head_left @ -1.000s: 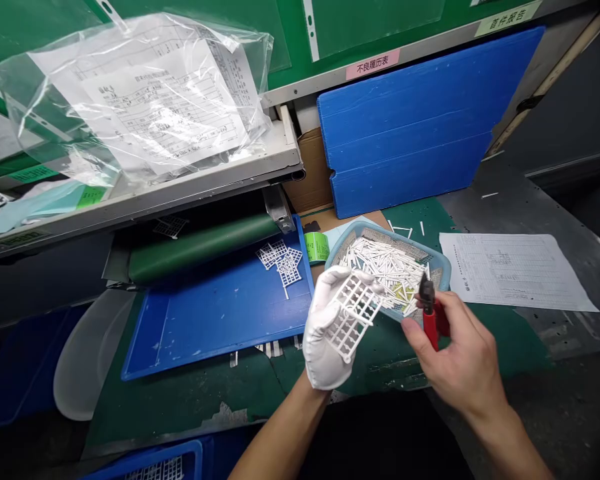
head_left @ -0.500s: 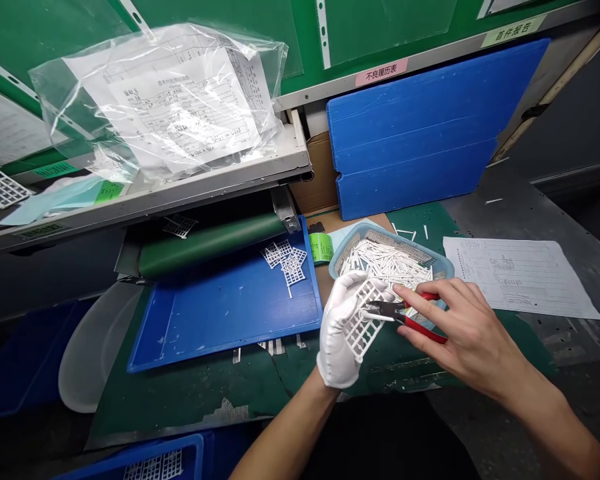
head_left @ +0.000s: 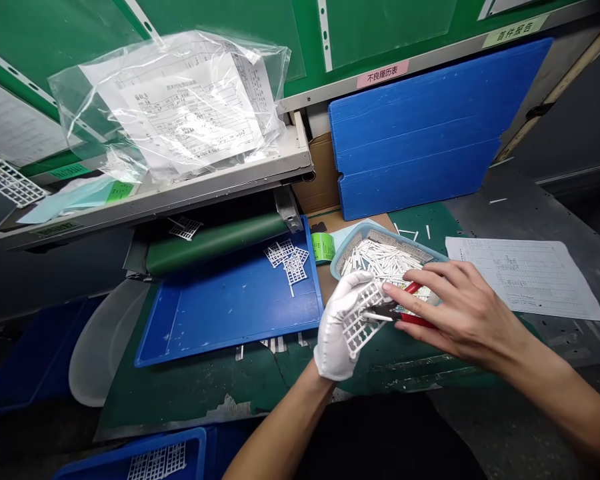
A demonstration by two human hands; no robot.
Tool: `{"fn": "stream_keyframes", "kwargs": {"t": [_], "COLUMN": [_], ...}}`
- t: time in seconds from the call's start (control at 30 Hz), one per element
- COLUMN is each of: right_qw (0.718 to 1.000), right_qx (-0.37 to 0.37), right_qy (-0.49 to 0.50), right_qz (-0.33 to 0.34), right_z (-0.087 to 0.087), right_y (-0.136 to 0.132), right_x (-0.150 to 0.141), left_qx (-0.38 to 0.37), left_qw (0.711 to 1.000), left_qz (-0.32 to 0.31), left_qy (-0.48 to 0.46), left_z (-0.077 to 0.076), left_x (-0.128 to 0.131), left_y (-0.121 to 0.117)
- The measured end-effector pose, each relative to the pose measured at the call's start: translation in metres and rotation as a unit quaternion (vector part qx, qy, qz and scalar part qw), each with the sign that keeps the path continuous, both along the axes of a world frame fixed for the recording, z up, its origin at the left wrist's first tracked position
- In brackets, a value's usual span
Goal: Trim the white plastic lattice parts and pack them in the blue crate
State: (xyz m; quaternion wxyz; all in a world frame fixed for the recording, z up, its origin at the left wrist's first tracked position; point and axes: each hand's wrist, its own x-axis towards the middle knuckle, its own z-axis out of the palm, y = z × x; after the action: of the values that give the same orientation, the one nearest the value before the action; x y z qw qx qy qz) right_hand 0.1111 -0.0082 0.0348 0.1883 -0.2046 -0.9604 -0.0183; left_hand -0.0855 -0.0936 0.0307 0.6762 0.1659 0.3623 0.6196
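White-gloved, my left hand (head_left: 334, 340) grips a white plastic grid (head_left: 356, 337), which lies tilted against the palm. My bare right hand (head_left: 460, 310) holds red-handled cutting pliers (head_left: 415, 321), their dark jaws against the grid's middle. From the grid a thin white stick (head_left: 379, 317) juts out beside the jaws. Whether the jaws are closed on it I cannot tell. Just behind both hands stands a light-blue basket (head_left: 336, 267) heaped with white plastic sticks (head_left: 380, 261); the right hand covers part of it.
A blue tray (head_left: 230, 327) on the left holds white grids (head_left: 295, 265). Another grid (head_left: 185, 228) lies on the green conveyor belt (head_left: 215, 243). Printed paper (head_left: 530, 277) lies to the right, a roll of green labels (head_left: 323, 247) by the basket, and a blue bin (head_left: 200, 453) below.
The right hand has tipped slightly and shifted left, with the plier handles spread a little wider. The left hand with the grid has moved slightly left. The view has shifted a little.
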Motion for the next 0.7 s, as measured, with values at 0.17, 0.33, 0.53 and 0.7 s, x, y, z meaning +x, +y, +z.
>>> {"fn": "stream_keyframes", "kwargs": {"t": [0.17, 0.33, 0.53, 0.7], "right_qw": [0.999, 0.997, 0.983, 0.973], "right_qx": [0.013, 0.061, 0.128, 0.156], "right_qy": [-0.019, -0.011, -0.033, -0.031], "right_qz": [0.036, 0.052, 0.124, 0.166], "right_z": [0.003, -0.002, 0.006, 0.008], "right_y": [0.009, 0.013, 0.033, 0.046], "right_x": [-0.001, -0.001, -0.001, 0.0], "left_qx": [-0.001, -0.01, -0.041, -0.073], "left_qw": [0.999, 0.998, 0.996, 0.988], "left_qz": [0.01, 0.002, -0.062, -0.118], "left_qy": [-0.04, -0.063, -0.058, -0.068], "left_z": [0.003, -0.002, -0.002, 0.0], "left_x": [0.004, 0.004, -0.001, 0.0], "left_y": [-0.002, -0.002, 0.002, 0.001]}}
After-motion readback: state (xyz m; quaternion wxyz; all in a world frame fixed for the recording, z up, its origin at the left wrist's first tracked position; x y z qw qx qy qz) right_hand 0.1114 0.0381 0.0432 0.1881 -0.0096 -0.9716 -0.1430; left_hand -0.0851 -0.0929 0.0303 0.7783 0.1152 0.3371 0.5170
